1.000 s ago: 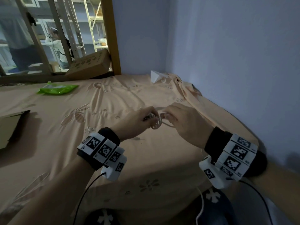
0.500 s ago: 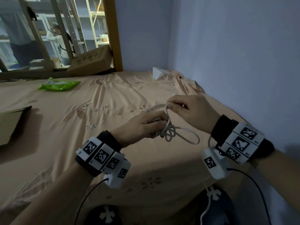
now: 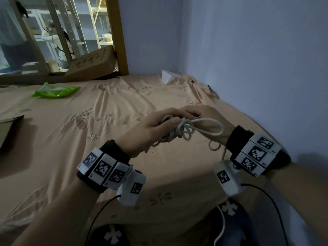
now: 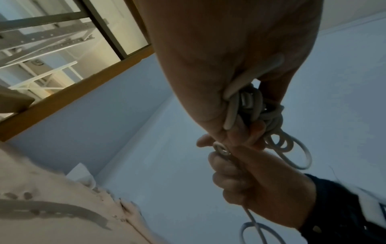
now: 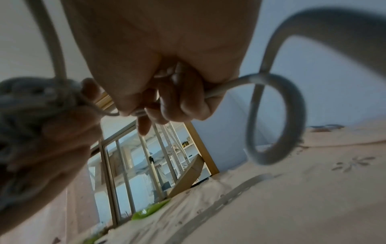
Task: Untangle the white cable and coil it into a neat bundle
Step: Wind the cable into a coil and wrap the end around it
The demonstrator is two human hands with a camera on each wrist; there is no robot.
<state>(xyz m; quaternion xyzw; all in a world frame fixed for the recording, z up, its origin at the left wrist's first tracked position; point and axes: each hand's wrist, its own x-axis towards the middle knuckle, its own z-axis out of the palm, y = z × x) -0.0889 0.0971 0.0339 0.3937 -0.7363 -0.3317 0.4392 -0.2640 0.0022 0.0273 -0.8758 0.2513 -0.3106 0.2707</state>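
From my head the camera looked forward and down across the bed (image 3: 110,110) toward the corner wall, my hands mid-frame. The one on my left wrist looked up along my left hand (image 4: 219,69), very close. The one on my right wrist looked up along my right hand (image 5: 158,54), equally near. All three shared the white cable (image 3: 188,129) between my hands.
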